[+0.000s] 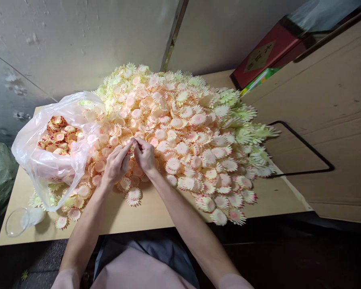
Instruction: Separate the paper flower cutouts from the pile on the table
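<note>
A large heap of cream and pink artificial flower heads (186, 132) covers the wooden table (156, 214). My left hand (116, 162) and my right hand (144, 154) meet at the heap's near left side. Both have their fingers pinched together around a small flower piece (134, 141) held between the fingertips. The piece is mostly hidden by the fingers. Just left of my left hand lies an open clear plastic bag (52, 160) with several red and gold flower centres (58, 136) inside.
A clear plastic cup (21, 220) lies on its side at the table's front left corner. A black wire frame (303, 148) lies on cardboard at the right. A red box (267, 52) stands at the back right. A concrete wall is behind.
</note>
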### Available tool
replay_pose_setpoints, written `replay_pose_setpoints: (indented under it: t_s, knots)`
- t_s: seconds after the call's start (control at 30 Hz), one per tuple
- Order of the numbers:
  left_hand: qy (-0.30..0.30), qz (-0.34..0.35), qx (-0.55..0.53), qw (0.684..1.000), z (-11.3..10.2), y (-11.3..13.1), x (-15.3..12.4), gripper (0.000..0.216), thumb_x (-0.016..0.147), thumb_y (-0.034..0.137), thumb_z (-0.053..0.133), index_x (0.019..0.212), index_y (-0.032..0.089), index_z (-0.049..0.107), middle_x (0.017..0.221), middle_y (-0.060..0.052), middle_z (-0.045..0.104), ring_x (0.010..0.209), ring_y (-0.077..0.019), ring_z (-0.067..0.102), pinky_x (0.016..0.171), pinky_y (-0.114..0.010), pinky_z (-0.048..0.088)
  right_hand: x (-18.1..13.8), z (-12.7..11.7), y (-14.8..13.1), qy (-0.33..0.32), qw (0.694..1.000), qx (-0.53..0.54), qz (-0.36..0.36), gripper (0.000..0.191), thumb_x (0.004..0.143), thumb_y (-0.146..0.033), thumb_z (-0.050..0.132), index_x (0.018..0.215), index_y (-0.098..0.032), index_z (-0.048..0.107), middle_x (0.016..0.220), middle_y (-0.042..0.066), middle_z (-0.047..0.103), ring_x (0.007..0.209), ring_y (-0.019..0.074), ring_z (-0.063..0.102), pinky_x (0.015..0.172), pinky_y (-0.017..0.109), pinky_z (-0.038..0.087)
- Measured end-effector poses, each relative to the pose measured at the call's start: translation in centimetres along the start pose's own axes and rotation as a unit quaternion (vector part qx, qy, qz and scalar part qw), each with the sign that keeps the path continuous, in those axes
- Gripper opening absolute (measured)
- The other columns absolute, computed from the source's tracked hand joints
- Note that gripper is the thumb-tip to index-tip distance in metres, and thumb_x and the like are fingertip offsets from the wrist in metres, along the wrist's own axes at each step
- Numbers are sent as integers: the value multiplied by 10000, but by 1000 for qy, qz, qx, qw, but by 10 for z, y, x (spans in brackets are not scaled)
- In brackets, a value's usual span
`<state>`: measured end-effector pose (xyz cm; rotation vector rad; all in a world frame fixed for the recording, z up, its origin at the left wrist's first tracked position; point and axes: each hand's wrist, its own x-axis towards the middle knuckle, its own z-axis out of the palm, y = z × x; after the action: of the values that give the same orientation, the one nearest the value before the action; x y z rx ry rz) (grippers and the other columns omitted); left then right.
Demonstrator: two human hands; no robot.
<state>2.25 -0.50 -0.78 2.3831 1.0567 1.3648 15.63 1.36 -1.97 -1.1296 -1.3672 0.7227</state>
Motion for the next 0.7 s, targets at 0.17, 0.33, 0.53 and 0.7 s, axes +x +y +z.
replay_pose_setpoints:
  t_s: [0.17,0.33,0.53,0.7]
  knots:
    - [3,3,14,1000,-2,-4,0,398,976,218,432,1343,167,577,854,-81,704,751,-149,610,744,-267,508,-1,4,1,5,1000,6,2,488,923,-593,450,624,-210,401,557,-42,373,542,115,335,532,272,273]
    - [13,-8,8,1000,-2,-1,0,370,972,247,448,1290,171,621,827,-74,703,727,-148,614,736,-268,512,0,9,7,16,1000,-11,10,496,895,-628,472,627,-214,420,546,-47,345,528,113,315,494,263,244]
    - [76,-86,-41,993,-7,14,-8,336,943,258,484,1213,192,671,769,-32,692,628,-124,607,690,-242,501,20,-14,20,98,993,-27,54,499,911,-597,463,589,-224,386,521,-43,354,500,112,342,470,251,259]
    - [100,-210,-89,969,-5,11,1,335,895,225,536,1213,224,641,715,26,670,490,-73,495,582,-201,440,19,-20,24,35,997,21,59,467,877,-582,537,611,-215,423,549,-49,387,512,103,412,484,224,329]
